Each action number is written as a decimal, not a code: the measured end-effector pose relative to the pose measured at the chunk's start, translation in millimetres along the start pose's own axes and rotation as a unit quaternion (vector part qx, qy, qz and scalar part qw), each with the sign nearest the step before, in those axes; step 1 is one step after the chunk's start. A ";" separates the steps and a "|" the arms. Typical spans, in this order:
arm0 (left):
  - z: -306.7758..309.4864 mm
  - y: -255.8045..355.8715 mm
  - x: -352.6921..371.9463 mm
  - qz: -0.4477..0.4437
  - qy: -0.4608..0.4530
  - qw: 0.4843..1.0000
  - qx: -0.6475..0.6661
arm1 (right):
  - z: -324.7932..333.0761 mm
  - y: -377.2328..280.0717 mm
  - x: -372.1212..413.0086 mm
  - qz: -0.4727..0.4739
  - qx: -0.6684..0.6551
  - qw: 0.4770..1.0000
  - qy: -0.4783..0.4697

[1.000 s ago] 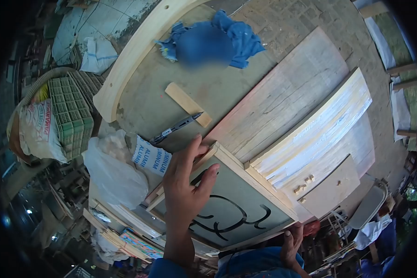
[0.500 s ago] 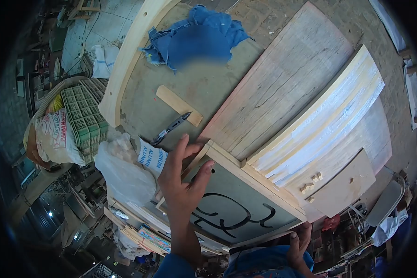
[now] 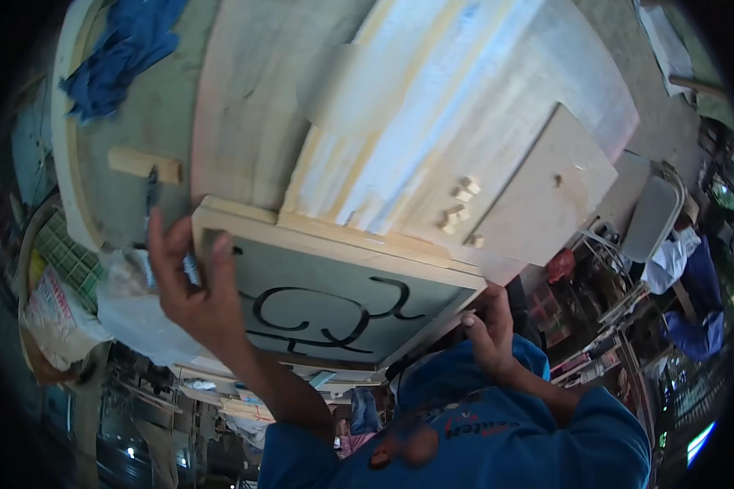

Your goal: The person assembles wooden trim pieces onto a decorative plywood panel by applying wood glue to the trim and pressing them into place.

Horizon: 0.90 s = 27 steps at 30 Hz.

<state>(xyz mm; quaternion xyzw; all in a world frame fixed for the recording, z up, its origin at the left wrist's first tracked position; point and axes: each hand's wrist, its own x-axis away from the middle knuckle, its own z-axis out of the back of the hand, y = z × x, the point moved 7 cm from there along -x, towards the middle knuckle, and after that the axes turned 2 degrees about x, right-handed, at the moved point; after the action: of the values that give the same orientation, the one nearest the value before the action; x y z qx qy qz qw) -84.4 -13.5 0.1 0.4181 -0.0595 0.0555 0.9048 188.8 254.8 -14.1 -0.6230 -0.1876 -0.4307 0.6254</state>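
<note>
Stretching lengthwise between both hands [image 3: 205,306] [image 3: 494,334] is the frame [image 3: 342,248]

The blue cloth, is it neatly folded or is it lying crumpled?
Crumpled: the part of the blue cloth in view lies bunched, with uneven wrinkles and a ragged outline.

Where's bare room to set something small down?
Bare tabletop shows between the blue cloth and the wooden strip; the grey board is bare left of the white-streaked plank, as pictured. It is crowded around the left hand at the framed panel, with the pen and plastic bag close by, and where small blocks sit beside the thin board.
</note>
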 end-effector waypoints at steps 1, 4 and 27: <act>-0.2 1.7 -2.5 -0.026 0.005 1.000 -0.009 | -2.0 -1.6 -3.9 0.001 -0.003 1.000 -0.010; -1.3 0.2 -2.0 -0.030 -0.010 0.999 -0.006 | -5.5 -5.8 -6.3 0.006 0.000 1.000 -0.016; -2.0 0.3 -1.6 -0.027 0.002 0.999 -0.024 | -2.6 -1.2 -8.2 0.042 0.054 0.998 -0.009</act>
<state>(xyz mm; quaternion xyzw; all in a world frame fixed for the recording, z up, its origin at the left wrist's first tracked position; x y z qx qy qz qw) -85.9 -11.9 -1.2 0.3972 -0.0481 0.0304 0.9160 182.5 255.0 -20.1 -0.5997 -0.1904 -0.3877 0.6737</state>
